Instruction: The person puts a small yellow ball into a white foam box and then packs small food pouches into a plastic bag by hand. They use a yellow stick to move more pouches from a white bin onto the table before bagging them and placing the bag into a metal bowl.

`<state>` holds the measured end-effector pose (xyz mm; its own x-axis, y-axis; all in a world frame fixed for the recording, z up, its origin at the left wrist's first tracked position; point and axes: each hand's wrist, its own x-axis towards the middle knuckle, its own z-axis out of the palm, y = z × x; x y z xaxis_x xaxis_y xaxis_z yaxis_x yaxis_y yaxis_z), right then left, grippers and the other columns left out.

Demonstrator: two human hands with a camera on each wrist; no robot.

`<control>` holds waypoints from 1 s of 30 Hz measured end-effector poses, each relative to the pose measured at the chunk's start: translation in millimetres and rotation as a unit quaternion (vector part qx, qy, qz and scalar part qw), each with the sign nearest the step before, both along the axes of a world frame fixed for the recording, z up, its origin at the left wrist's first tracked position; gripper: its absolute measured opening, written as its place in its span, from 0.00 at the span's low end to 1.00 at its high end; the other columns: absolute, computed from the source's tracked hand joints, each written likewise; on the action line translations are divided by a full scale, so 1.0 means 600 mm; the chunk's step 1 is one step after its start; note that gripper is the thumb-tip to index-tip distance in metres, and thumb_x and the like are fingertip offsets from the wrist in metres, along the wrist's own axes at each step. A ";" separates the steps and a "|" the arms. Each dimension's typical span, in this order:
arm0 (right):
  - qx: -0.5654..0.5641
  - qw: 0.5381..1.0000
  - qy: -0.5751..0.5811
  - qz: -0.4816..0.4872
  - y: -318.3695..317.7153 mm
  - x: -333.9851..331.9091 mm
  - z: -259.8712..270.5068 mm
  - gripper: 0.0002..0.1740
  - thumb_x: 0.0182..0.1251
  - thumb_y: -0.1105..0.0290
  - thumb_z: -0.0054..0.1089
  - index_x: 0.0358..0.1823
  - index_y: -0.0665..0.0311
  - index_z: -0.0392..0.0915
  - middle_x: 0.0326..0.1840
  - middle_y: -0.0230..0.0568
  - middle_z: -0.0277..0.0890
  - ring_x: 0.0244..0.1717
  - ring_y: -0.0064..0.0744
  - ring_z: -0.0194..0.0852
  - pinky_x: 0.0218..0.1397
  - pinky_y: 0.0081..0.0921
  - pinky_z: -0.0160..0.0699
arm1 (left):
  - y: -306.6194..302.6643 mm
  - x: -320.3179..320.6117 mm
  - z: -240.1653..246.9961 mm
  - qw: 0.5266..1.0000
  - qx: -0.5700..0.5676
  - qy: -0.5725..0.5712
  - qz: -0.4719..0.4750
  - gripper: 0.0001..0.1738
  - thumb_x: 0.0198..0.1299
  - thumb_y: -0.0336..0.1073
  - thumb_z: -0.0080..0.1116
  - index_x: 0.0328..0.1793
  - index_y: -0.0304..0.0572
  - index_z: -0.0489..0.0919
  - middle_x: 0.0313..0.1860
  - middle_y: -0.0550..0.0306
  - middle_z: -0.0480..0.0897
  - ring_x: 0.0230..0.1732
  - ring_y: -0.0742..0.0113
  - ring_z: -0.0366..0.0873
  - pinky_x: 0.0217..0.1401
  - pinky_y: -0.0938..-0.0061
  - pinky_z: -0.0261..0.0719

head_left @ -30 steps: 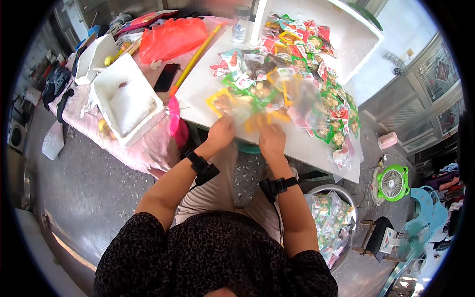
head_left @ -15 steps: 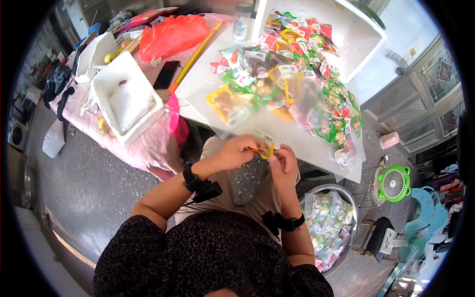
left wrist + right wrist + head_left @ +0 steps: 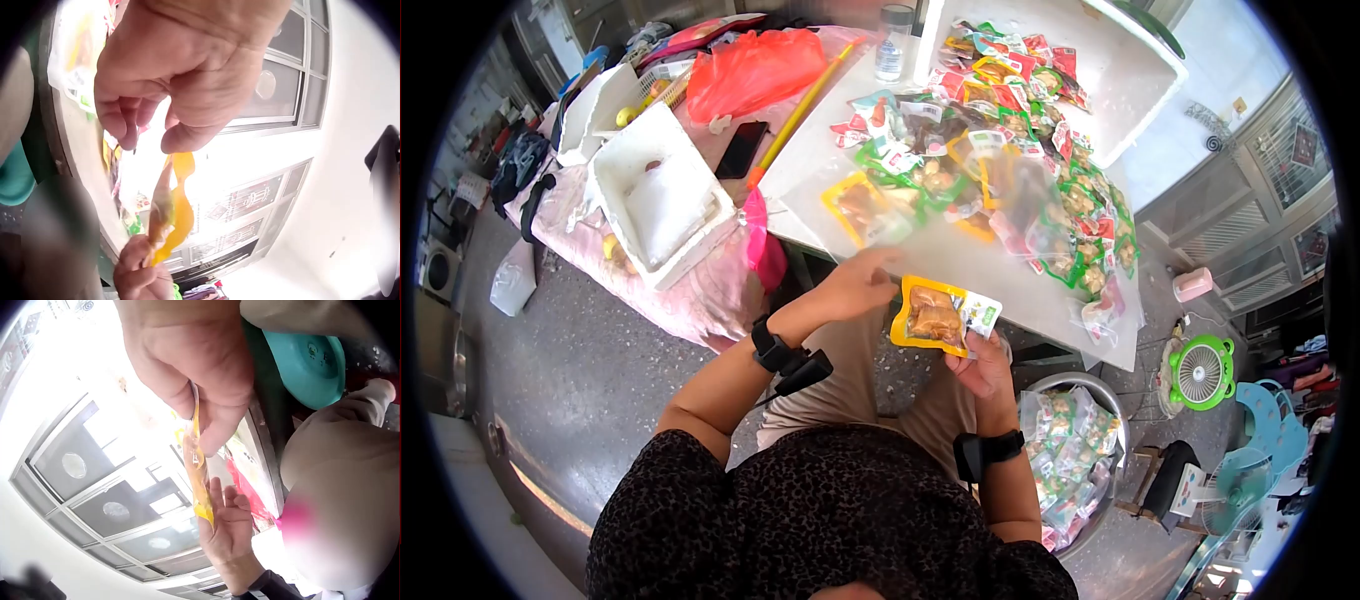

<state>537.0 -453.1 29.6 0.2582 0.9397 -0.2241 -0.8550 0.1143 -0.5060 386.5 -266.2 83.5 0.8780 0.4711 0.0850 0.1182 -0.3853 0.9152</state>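
Note:
A yellow-edged packet with brown food inside [image 3: 930,316] faces up over the near edge of the table. My right hand [image 3: 984,366] pinches its white-labelled end between thumb and fingers, also plain in the right wrist view, where the packet [image 3: 197,475] hangs from that hand [image 3: 194,362]. Beside the other end is my left hand [image 3: 856,286], fingers loosely bent and apart. The left wrist view has this hand [image 3: 181,75] close to the packet's yellow edge [image 3: 182,215]; whether it touches is unclear. Many red, green and yellow packets [image 3: 1080,195] lie heaped on the table.
A white foam box [image 3: 1135,85] stands tilted behind the heap, near a clear jar [image 3: 892,45]. To the left are an empty foam box [image 3: 665,205], a phone [image 3: 742,150] and a yellow stick [image 3: 800,108]. A metal basin [image 3: 1122,420] of bagged packets stands right of the legs.
Both hands came back from the heap with the packet, which has since turned its broad face up. My left hand has let go and moved slightly left and up; my right hand keeps hold.

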 end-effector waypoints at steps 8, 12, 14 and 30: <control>-0.070 0.982 -0.114 -0.132 0.067 -0.008 0.009 0.13 0.58 0.77 0.42 0.45 0.63 0.64 0.43 0.41 0.69 0.39 0.36 0.72 0.35 0.31 0.76 | 0.056 0.028 -0.096 0.933 0.266 0.181 0.160 0.09 0.48 0.36 0.46 0.31 0.38 0.71 0.31 0.45 0.72 0.34 0.49 0.70 0.36 0.63 0.70; -0.083 0.979 -0.113 -0.148 0.096 -0.009 0.000 0.12 0.58 0.77 0.43 0.45 0.64 0.63 0.43 0.41 0.68 0.40 0.36 0.72 0.35 0.31 0.76 | 0.060 0.036 -0.101 0.952 0.252 0.096 0.148 0.08 0.48 0.34 0.45 0.27 0.37 0.70 0.26 0.46 0.72 0.34 0.50 0.70 0.36 0.63 0.69; -0.096 0.975 -0.118 -0.160 0.109 -0.008 0.000 0.12 0.58 0.77 0.43 0.44 0.64 0.63 0.44 0.41 0.68 0.40 0.36 0.71 0.35 0.31 0.76 | 0.053 0.041 -0.087 0.953 0.260 0.069 0.140 0.08 0.48 0.34 0.45 0.28 0.37 0.70 0.26 0.46 0.72 0.34 0.50 0.70 0.36 0.62 0.69; -0.195 0.914 -0.355 0.033 0.202 -0.017 0.012 0.10 0.58 0.70 0.43 0.39 0.64 0.68 0.28 0.35 0.68 0.25 0.23 0.67 0.25 0.19 0.67 | 0.011 0.047 -0.061 0.938 0.259 0.126 0.193 0.06 0.49 0.34 0.45 0.30 0.40 0.70 0.28 0.48 0.72 0.30 0.49 0.72 0.31 0.61 0.70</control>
